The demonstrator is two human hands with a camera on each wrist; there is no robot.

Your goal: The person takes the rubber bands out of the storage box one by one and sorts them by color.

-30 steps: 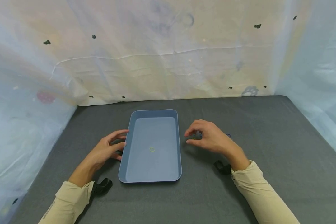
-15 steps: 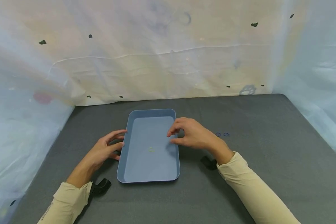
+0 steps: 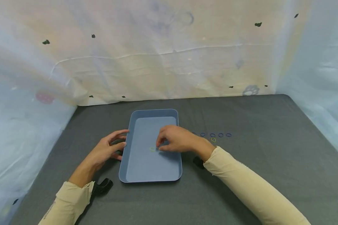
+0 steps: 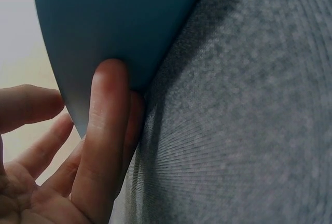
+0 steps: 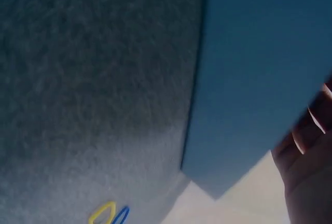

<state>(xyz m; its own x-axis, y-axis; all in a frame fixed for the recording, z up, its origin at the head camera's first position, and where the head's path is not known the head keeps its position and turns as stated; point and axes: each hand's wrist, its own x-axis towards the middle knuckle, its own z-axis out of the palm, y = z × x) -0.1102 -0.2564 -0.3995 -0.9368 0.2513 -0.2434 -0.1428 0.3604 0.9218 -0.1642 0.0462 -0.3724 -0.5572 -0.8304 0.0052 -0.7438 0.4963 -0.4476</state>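
A shallow blue-grey tray point(image 3: 155, 168) stands on the dark cloth, with a small thin yellow band point(image 3: 152, 149) lying on its floor. My left hand point(image 3: 105, 150) rests against the tray's left wall; in the left wrist view one straight finger point(image 4: 109, 110) lies along the outer side. Over the tray's inside reaches my right hand point(image 3: 176, 139), fingertips pointing down just right of the yellow band. Its thumb and fingers are close together, but whether anything is between them is too small to tell. In the right wrist view the tray wall hides the fingertips.
Right of the tray several thin blue bands point(image 3: 221, 135) lie in a row, with another yellow band point(image 3: 213, 139) just in front. My right forearm passes in front of part of that area. A pale cloth curtain point(image 3: 169, 78) hangs behind the table.
My right hand has moved left from beside the tray, across its right wall, to low over its floor, its thumb and fingers drawing closer. The left hand stays at the tray wall.
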